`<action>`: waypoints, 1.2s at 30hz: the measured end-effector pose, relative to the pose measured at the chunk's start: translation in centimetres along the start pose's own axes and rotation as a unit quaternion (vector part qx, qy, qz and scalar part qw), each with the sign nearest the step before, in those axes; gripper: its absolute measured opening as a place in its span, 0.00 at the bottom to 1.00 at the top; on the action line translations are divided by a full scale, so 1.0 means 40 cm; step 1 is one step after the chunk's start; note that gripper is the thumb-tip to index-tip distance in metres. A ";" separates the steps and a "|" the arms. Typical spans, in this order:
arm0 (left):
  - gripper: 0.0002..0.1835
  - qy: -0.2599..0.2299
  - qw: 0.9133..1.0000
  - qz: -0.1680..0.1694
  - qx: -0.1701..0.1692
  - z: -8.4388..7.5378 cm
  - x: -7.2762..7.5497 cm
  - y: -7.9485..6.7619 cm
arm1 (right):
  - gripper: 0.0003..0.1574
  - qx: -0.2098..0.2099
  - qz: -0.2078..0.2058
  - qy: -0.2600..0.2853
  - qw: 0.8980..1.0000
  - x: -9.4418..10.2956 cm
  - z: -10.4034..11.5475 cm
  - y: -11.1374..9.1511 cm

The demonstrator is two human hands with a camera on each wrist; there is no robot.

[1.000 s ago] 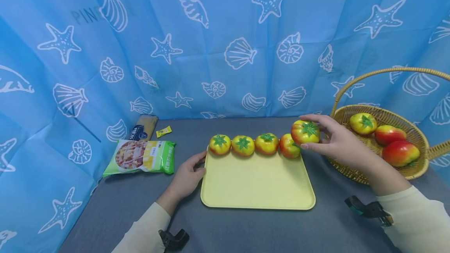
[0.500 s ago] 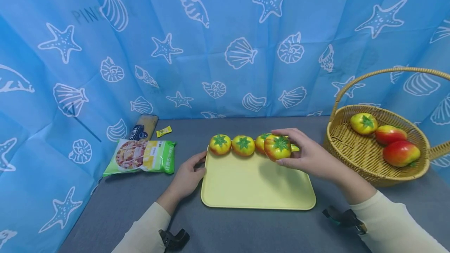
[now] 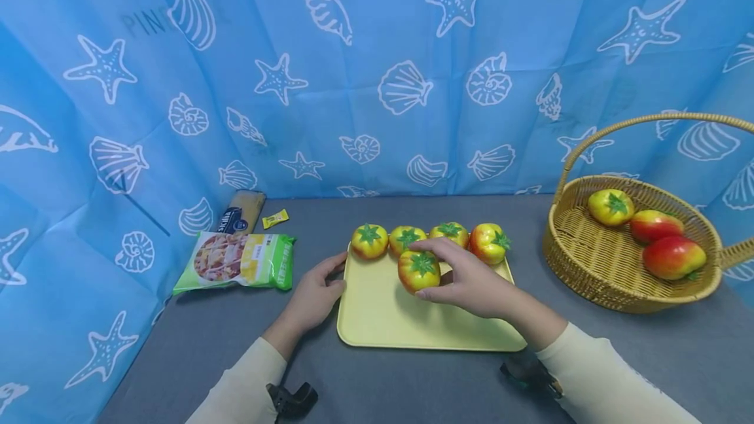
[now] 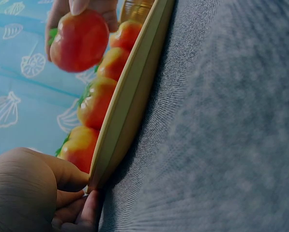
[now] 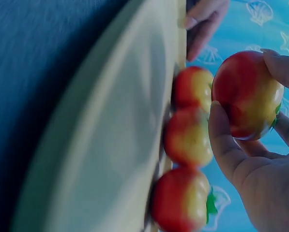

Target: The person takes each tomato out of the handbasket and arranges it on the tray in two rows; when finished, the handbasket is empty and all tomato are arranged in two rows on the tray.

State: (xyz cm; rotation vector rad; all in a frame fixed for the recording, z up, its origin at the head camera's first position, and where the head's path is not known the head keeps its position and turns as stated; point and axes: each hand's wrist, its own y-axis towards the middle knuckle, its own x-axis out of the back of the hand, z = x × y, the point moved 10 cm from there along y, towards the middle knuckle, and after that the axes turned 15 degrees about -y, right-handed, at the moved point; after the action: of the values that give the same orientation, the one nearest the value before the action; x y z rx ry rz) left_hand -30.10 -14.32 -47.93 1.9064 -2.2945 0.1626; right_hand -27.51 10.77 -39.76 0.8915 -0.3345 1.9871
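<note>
My right hand point(image 3: 471, 283) grips a red-and-yellow artificial persimmon point(image 3: 419, 271) with a green leafy top, held above the yellow tray point(image 3: 406, 332). In the right wrist view, thumb and fingers wrap round this persimmon point(image 5: 246, 94). Several similar persimmons stand in a row along the tray's far edge, the leftmost persimmon point(image 3: 369, 242) in the corner and the rightmost persimmon point(image 3: 487, 244) turned with its leaves to the right. At the tray's left edge, my left hand point(image 3: 315, 296) pinches the rim; the left wrist view has its thumb and fingers on the tray edge point(image 4: 120, 121).
To the right stands a wicker basket point(image 3: 589, 257) with a tall handle, holding another persimmon point(image 3: 610, 207) and two red-yellow mango-like fruits point(image 3: 673, 258). On the left lie a green-and-white food bag point(image 3: 235, 262), a pasta packet point(image 3: 243, 211) and a small yellow sachet point(image 3: 275, 218).
My right hand has carried the persimmon leftward from beside the basket, past the row's right end, to over the tray's middle. The left hand stays at the tray's edge.
</note>
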 end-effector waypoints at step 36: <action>0.30 -0.021 1.000 0.002 -0.020 -0.013 0.000 0.000 | 0.46 -0.039 -0.005 -0.121 0.992 -0.156 0.037 0.135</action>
State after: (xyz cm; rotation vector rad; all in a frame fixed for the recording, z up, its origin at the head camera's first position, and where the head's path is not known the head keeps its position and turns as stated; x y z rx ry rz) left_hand -30.06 -14.25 -47.42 1.9037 -2.3093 0.0780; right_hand -29.23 3.06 -42.52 1.0840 -0.5394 1.8468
